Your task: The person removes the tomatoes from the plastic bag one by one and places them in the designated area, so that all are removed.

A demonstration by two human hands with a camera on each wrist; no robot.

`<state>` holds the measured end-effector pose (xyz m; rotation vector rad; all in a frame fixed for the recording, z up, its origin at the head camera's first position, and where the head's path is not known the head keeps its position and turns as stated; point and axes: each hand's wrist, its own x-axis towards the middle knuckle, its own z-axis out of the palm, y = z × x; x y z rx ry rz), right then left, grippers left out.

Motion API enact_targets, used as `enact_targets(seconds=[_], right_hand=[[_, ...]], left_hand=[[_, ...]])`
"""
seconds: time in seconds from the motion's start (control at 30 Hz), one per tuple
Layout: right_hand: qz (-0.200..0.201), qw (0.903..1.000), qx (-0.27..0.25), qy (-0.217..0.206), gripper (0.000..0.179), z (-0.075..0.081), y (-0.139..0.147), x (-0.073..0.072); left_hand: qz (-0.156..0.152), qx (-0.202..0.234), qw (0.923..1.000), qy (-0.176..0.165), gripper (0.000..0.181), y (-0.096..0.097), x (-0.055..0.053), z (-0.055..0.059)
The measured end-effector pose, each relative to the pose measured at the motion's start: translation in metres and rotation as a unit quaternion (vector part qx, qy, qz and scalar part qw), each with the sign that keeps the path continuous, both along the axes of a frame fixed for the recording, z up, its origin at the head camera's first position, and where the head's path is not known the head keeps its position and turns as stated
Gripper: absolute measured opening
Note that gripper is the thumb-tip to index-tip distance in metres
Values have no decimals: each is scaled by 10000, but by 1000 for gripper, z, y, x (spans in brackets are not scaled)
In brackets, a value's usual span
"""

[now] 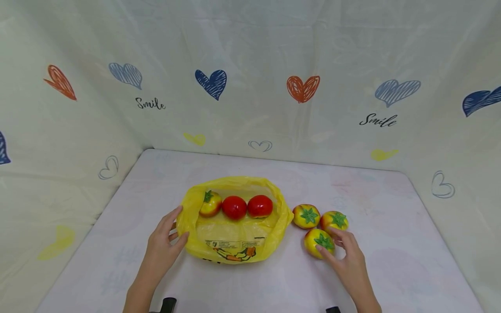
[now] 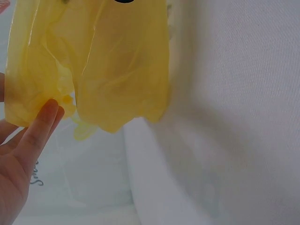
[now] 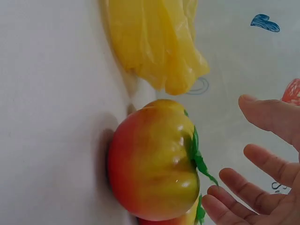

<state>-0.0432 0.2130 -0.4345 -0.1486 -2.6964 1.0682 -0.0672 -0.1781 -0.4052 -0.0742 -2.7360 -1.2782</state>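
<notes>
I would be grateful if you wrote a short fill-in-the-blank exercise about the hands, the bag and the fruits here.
1. The left hand touches a plastic bag whose colour is ____.
2. Inside it, beside one leafy-topped fruit, lie ____ red fruits.
3. Outside the bag, ____ fruits sit on the table.
4. The right hand is close to a fruit whose leafy top is coloured ____.

Missing words: yellow; two; three; green.

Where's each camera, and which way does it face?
Head: on the head, facing forward and down over table and yellow bag; left hand and right hand show.
Left wrist: worn there, facing the yellow bag; left hand partly visible.
Right wrist: worn there, facing a tomato; right hand partly visible.
Both wrist views show the yellow bag.
</notes>
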Motion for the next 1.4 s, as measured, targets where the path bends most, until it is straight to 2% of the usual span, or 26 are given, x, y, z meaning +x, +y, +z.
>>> enact_targets(seconds=[0.43, 0.63, 0.8, 1.13, 1.4], right_hand=[[330, 9991, -197, 184, 45, 20, -21, -16], [592, 9974, -258, 306, 41, 30, -34, -25], [978, 9941, -296, 349, 41, 42, -43, -34], [1605, 9859, -391, -269, 45, 68, -68, -59], [2424, 9664, -371, -766, 47, 77, -95, -88]], left_hand=[[50, 22, 10000, -43, 64, 1, 0, 1], [71, -22, 9999, -86, 65, 1, 0, 2], [53, -21, 9999, -84, 64, 0, 0, 3], [73, -36, 9998, -181, 65, 0, 0, 3], [95, -56, 9998, -166, 65, 1, 0, 2]])
